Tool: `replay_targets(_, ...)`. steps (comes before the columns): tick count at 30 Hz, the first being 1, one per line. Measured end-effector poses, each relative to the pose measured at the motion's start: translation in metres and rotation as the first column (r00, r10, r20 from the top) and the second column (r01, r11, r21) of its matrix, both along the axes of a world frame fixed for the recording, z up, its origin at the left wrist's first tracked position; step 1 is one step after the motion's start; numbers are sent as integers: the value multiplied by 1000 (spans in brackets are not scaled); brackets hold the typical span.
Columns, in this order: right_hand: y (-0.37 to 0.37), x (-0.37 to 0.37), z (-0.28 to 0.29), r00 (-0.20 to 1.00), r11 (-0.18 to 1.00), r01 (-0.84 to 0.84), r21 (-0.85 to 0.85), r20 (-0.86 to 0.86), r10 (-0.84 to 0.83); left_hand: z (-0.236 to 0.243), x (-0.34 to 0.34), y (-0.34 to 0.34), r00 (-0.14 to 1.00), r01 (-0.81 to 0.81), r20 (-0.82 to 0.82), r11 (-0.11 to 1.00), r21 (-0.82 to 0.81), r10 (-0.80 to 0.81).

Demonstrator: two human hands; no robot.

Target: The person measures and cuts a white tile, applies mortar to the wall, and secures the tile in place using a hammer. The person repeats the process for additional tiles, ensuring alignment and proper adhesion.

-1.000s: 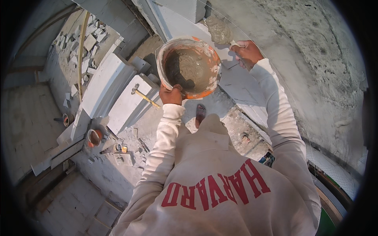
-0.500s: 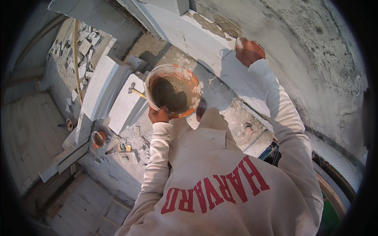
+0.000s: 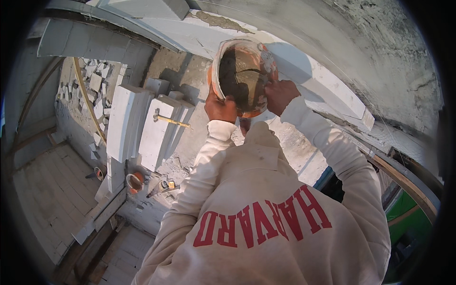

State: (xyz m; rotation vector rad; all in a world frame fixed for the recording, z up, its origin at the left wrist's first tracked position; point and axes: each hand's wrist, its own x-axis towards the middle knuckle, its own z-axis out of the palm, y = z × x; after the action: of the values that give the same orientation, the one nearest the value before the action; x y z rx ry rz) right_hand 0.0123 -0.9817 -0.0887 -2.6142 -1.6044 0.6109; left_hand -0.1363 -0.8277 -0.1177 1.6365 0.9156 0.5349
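Note:
An orange bucket (image 3: 216, 71), caked with dried mortar, is between my hands above the low white block wall's near side. Wet grey mortar (image 3: 251, 88) lies inside it. My left hand (image 3: 221, 107) is closed on the left, near part of the bucket. On the right, my right hand (image 3: 281, 97) is closed at the rim; its fingertips are partly hidden. The bucket's mouth faces up toward me, so I cannot tell how far it tilts. A patch of mortar (image 3: 217, 20) lies on top of the block wall (image 3: 332, 95) beyond the bucket.
White blocks (image 3: 129, 122) stand at the left, with a yellow-handled hammer (image 3: 172, 120) on one. Small buckets (image 3: 135, 182) and tools (image 3: 164, 185) lie lower left. A rough grey wall (image 3: 380, 61) rises at the right. Block rubble (image 3: 97, 83) is farther left.
My right hand has come from the wall top to the bucket's rim. The bucket, in my left hand, has moved up and right toward the block wall. The view has shifted.

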Motion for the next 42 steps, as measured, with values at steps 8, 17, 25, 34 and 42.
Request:
replay_targets(8,-41,-21,-30,685,803,535,261,-690,-232,14,27,-28,989,135,73,987,-88,-128)
replay_targets(17,-75,75,18,302,662,749,-20,-879,-369,-30,-10,-14,988,-54,107,908,-415,108)
replay_targets(25,-92,111,-11,871,878,452,158,134,-473,-74,-95,34,975,-220,-108,931,-291,196)
replay_targets(34,-166,85,1,809,814,514,272,162,-565,-75,-106,32,978,-201,-111,931,-305,175)
replay_targets(42,-125,18,11,899,868,413,274,27,-436,-36,-16,-29,993,99,-49,992,-74,-103)
